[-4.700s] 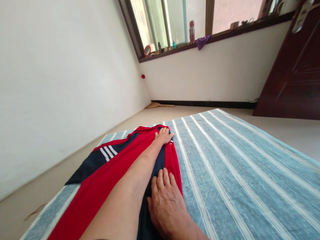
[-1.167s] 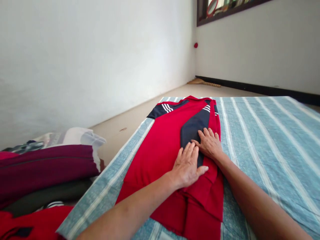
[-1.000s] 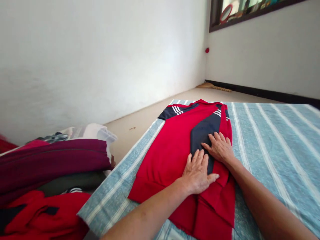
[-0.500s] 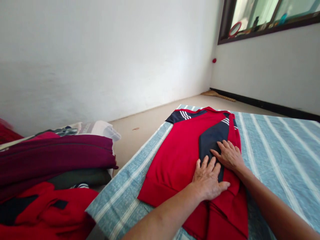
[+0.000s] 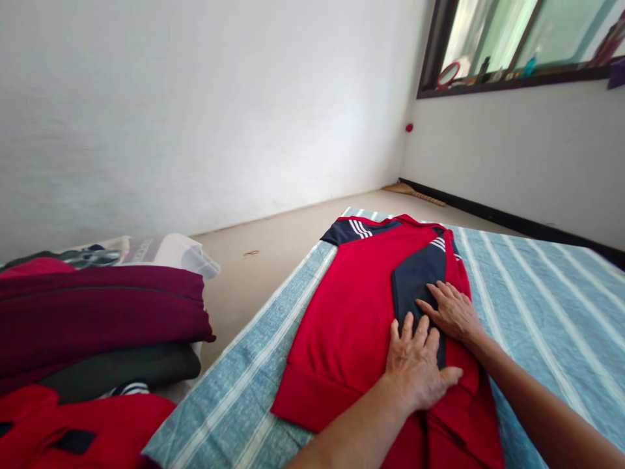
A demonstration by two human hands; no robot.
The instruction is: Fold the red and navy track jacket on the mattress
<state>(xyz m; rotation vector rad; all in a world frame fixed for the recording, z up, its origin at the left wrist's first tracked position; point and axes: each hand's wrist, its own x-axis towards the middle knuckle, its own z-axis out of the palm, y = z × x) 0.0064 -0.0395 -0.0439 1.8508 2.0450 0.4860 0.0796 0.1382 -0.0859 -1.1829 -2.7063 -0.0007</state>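
A red jacket [image 5: 336, 312] with navy panels and white stripes lies on a blue-and-white striped sheet [image 5: 541, 312]. One side of it is folded inward, so a navy sleeve section [image 5: 417, 280] rests across the front. My left hand [image 5: 420, 361] presses on the red cloth and the lower part of the navy section, fingers spread. Just beyond it, my right hand [image 5: 454, 312] lies flat on the navy section near the garment's right edge. Both hands touch the cloth without gripping it. My left forearm hides part of the jacket's lower end.
At left stands a pile of clothes: a maroon garment [image 5: 102, 299], a dark green one [image 5: 131, 371] and a red one [image 5: 112, 423]. A white plastic bag [image 5: 168, 254] sits behind. A broom [image 5: 415, 192] lies by the far corner, below a window [image 5: 517, 39].
The view has turned slightly to the right and shifted. Both hands stay on the jacket in nearly the same places, and its folded shape looks much the same.
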